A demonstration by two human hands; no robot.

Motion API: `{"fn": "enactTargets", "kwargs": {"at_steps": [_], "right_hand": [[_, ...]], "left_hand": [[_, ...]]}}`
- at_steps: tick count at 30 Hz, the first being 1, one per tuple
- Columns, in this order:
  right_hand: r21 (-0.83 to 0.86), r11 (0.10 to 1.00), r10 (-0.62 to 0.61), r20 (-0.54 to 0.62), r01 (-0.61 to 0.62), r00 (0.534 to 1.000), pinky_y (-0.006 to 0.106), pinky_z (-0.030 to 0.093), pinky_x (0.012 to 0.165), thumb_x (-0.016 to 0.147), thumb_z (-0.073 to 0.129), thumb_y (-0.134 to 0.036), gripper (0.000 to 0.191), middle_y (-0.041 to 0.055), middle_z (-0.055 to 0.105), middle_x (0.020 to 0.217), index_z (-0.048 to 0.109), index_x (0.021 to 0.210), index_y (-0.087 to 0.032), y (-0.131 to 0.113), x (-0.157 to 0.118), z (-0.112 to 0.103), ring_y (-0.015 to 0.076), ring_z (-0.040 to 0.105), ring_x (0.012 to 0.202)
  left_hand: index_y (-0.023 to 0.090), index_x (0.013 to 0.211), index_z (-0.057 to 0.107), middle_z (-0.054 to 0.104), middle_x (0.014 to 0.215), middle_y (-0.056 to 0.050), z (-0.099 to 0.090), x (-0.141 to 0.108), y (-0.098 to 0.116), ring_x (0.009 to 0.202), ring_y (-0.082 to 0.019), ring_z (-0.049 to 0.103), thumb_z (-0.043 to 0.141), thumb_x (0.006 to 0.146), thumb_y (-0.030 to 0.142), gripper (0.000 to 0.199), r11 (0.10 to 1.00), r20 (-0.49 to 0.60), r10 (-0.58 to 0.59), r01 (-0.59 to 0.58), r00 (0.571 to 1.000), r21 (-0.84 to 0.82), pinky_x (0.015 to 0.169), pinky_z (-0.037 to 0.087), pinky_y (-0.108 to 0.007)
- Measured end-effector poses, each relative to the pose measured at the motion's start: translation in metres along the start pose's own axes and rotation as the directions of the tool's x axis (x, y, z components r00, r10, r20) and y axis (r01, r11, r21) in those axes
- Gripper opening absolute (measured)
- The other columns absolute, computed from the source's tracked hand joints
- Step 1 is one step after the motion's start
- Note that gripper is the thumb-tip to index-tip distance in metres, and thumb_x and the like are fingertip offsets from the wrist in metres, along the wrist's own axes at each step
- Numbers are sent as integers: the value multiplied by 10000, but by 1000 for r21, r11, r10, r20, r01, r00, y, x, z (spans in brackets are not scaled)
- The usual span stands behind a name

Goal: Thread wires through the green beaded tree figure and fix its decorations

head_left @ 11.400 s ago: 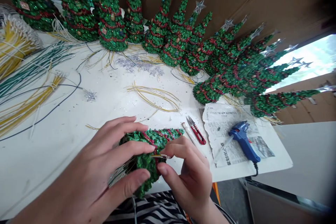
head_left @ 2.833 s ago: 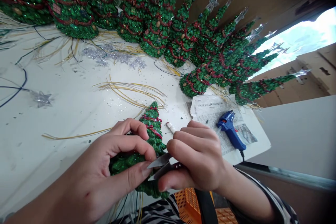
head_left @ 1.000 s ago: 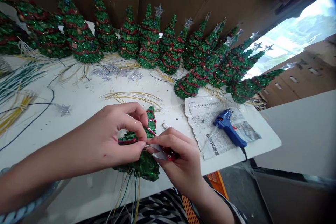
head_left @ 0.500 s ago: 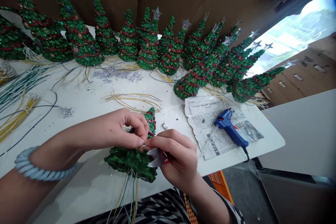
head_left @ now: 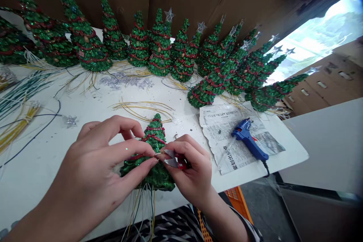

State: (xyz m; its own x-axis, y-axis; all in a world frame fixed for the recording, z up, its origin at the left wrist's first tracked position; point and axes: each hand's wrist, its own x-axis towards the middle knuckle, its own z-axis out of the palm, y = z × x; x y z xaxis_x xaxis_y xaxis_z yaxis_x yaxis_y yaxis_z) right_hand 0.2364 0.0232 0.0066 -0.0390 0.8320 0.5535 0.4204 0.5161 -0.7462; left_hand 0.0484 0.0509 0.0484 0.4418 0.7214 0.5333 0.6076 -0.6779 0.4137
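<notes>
A small green glittery Christmas tree (head_left: 155, 141) with red garland lies tilted before me, its tip away and its base toward me. Thin white, yellow and green wires (head_left: 141, 200) trail from the base. Over the tree's middle, my left hand (head_left: 113, 159) pinches thumb and forefinger on a tiny pale piece too small to name. My right hand (head_left: 191, 164) grips red-handled snips (head_left: 181, 160), the blades pointing left and slightly apart. Its fingertips also meet the left fingertips at that tiny piece.
Decorated trees (head_left: 160, 51) stand in a row at the back, many star-topped. A blue glue gun (head_left: 249, 140) lies on newspaper (head_left: 212, 124) at right. Yellow wires (head_left: 141, 107), a wire bundle (head_left: 24, 124) and clear stars (head_left: 124, 80) lie on the white table (head_left: 93, 109).
My left hand has turned, its back now toward me, and still pinches at the tree. The tree has swung more upright in view. The snips remain in my right hand.
</notes>
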Motion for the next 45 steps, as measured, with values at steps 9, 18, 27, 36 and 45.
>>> {"fn": "enactTargets", "kwargs": {"at_steps": [9, 18, 27, 36, 45], "right_hand": [[8, 1000, 16, 8, -16, 1000, 200, 485, 567, 834, 650, -79, 139, -21, 618, 753, 634, 886, -207, -1, 1, -1, 90, 556, 636], [21, 1000, -3, 17, 3, 1000, 178, 473, 600, 830, 628, -42, 172, -25, 615, 760, 634, 894, -201, -2, 0, 2, 74, 555, 661], [44, 999, -1, 43, 0, 999, 183, 450, 584, 826, 606, -28, 197, -30, 605, 771, 629, 910, -205, -4, 1, 2, 72, 539, 658], [123, 991, 55, 44, -60, 998, 177, 447, 604, 834, 617, -50, 174, -47, 570, 764, 598, 884, -216, -5, 2, 3, 66, 539, 680], [196, 975, 89, 100, -107, 991, 206, 473, 597, 844, 609, -69, 164, -30, 632, 784, 605, 882, -228, -4, 4, 2, 90, 579, 686]], "left_hand": [[332, 925, 646, 662, 922, 47, 3, -6, 11, 760, -171, 612, 565, 937, 233, 129, 985, -32, -15, 20, 999, 169, 718, 302, -421], [264, 948, 591, 627, 926, -13, 9, -9, 15, 821, -223, 584, 510, 938, 182, 116, 982, 11, -47, 44, 999, 181, 754, 324, -418], [272, 897, 546, 605, 916, 46, 11, 0, 13, 874, -191, 585, 497, 877, 179, 107, 993, 112, -118, 118, 987, 10, 764, 349, -375], [262, 801, 556, 613, 889, 32, 11, 5, 6, 907, -201, 558, 474, 922, 292, 149, 916, 354, -191, 296, 916, -271, 764, 424, -357], [283, 790, 586, 609, 883, 52, 19, 1, -2, 927, -177, 542, 571, 863, 292, 75, 811, 342, -266, 401, 901, -427, 789, 419, -295]]}}
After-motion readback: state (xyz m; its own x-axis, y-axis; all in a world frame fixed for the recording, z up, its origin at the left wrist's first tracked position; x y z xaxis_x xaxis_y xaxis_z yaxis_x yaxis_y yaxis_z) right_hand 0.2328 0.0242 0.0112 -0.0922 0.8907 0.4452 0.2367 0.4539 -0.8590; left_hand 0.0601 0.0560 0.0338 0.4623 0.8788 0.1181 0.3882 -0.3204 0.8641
